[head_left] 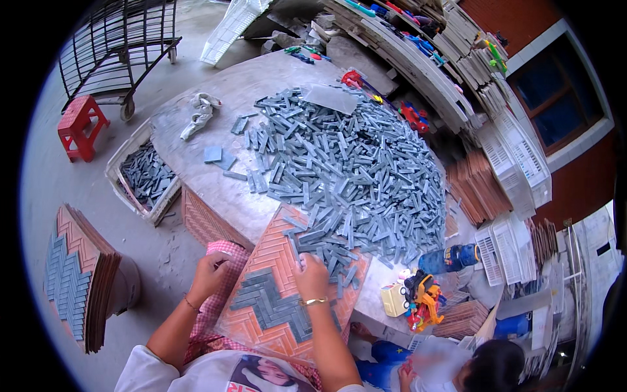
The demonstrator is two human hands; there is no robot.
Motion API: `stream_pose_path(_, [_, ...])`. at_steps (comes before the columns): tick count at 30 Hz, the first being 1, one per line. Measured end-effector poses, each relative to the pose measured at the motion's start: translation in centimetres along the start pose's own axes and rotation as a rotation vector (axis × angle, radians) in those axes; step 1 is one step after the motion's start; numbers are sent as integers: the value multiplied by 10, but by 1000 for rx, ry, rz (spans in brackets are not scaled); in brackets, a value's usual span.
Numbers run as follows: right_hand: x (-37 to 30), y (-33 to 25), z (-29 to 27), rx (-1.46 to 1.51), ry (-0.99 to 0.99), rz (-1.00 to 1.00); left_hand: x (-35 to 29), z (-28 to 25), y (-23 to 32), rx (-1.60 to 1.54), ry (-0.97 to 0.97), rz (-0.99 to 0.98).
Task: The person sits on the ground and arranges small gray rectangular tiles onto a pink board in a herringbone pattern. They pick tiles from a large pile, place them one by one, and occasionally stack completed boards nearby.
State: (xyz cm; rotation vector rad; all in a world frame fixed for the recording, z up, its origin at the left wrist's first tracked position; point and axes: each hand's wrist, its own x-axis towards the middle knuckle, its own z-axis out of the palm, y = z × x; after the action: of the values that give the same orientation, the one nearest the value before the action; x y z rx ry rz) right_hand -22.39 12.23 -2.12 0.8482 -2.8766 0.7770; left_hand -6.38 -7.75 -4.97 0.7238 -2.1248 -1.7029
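An orange herringbone-grooved tray (266,225) lies tilted across my lap and the table edge. Grey strip tiles (261,287) fill part of its grooves in a zigzag band. My right hand (311,277), with a bracelet at the wrist, is closed on a grey strip tile (293,246) above the tray. Loose strips lie on the tray's far right part, spilling from a big heap of grey strip tiles (353,163). Left of the tray, my left hand (212,271) is closed with its fingertips together, beside pink checked cloth (225,307); whatever it pinches, if anything, is too small to see.
At left stand a stack of trays (98,261), a white crate of strips (115,171) and a red stool (81,124). Toy vehicles (421,297) and a blue jar (450,259) sit at the table's right edge. A child (444,366) is close at lower right.
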Motion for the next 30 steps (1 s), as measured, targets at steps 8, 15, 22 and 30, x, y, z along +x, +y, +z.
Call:
stream_pose_path(8, [11,-30,-17,410,-261,-211,-8,-2,28,12,1,58])
stream_pose_path(15, [20,-21,4,404,-281,-206,-4,21,47,128,-84,158])
stream_pose_path(22, [10,-39,7,396,-276,-20,-4,32,40,249,-59,237])
stream_pose_path(30, [14,-7,2,217,148,17,-3,34,41,348,-43,350])
